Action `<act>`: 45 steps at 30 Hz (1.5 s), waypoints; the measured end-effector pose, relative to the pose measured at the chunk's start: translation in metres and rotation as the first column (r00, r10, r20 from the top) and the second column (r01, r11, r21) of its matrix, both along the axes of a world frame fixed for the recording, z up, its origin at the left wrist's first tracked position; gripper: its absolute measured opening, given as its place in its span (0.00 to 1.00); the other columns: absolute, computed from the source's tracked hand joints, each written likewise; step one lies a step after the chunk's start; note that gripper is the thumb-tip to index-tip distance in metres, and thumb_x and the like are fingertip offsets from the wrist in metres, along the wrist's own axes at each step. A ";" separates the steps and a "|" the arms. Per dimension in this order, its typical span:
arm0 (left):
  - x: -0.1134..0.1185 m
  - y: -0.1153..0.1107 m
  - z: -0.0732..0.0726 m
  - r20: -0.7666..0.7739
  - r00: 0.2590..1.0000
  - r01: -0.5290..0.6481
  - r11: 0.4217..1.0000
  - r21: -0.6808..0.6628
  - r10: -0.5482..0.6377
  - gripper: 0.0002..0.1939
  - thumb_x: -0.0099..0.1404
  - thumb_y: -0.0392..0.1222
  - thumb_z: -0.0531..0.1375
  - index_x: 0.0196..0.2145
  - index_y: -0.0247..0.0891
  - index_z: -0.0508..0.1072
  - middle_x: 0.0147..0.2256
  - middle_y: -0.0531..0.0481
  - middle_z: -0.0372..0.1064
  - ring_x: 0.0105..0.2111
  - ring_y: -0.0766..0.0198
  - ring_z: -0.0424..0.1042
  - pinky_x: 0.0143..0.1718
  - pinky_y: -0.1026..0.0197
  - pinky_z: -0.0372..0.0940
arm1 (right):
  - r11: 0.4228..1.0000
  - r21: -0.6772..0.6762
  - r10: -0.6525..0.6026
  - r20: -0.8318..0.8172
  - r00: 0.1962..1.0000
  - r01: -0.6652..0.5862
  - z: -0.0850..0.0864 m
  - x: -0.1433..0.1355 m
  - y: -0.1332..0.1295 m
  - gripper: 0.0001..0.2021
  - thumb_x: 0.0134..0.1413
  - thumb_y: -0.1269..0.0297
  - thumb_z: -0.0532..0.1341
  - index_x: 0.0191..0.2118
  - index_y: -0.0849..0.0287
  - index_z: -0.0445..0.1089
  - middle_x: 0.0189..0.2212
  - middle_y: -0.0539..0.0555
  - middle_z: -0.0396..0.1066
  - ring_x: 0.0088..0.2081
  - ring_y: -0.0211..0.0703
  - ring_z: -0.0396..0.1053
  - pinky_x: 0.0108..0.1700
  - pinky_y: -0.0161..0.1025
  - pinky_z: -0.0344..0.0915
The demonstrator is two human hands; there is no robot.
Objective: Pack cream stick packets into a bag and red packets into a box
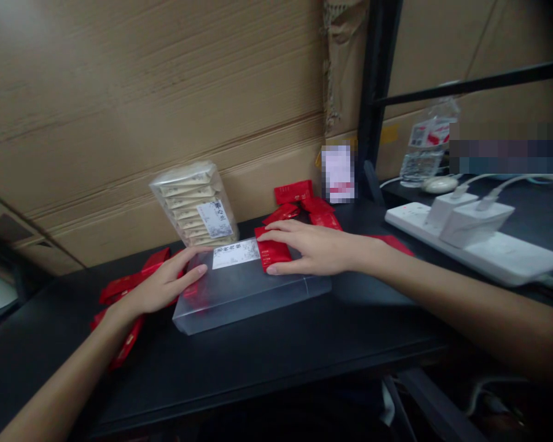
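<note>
A clear frosted plastic box with a white label lies flat on the black table. My left hand rests against the box's left end, fingers on its top edge. Flat over the box's right part lies my right hand, fingers pressing a small red packet onto the lid. Several more red packets lie under and left of my left hand and behind the box.
A clear pack of beige sachets stands upright behind the box against cardboard cartons. At the right lie a white power strip with chargers, a plastic water bottle and a black shelf post.
</note>
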State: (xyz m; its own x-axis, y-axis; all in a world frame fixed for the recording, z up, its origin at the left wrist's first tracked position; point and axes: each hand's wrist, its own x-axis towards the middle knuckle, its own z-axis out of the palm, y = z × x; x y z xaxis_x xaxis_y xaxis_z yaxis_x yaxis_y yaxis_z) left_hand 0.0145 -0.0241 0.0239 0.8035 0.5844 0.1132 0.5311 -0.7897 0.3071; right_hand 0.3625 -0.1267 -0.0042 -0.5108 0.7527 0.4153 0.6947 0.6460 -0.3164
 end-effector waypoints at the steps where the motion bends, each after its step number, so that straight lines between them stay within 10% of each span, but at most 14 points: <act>1: -0.001 0.000 0.000 -0.001 1.000 0.002 1.000 0.002 -0.002 0.25 0.78 0.55 0.52 0.66 0.44 0.64 0.66 0.45 0.65 0.65 0.50 0.65 0.66 0.48 0.61 | 1.000 0.001 0.001 0.005 1.000 -0.001 0.000 0.000 0.000 0.36 0.65 0.39 0.60 0.67 0.60 0.66 0.65 0.66 0.65 0.65 0.61 0.64 0.67 0.56 0.60; 45: -0.004 0.006 -0.008 -0.004 1.000 0.012 1.000 0.020 -0.012 0.25 0.78 0.55 0.52 0.65 0.42 0.65 0.64 0.43 0.66 0.62 0.50 0.67 0.65 0.48 0.63 | 0.998 -0.062 0.000 0.010 1.000 0.001 -0.001 -0.002 0.002 0.35 0.64 0.38 0.59 0.69 0.56 0.64 0.67 0.63 0.64 0.67 0.61 0.62 0.68 0.57 0.58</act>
State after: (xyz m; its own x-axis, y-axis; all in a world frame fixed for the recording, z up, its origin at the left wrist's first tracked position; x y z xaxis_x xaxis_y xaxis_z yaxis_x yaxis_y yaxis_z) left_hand 0.0108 -0.0182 0.0164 0.8111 0.5721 0.1222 0.5223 -0.8023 0.2891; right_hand 0.3606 -0.1251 -0.0056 -0.5143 0.7770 0.3630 0.6983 0.6251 -0.3487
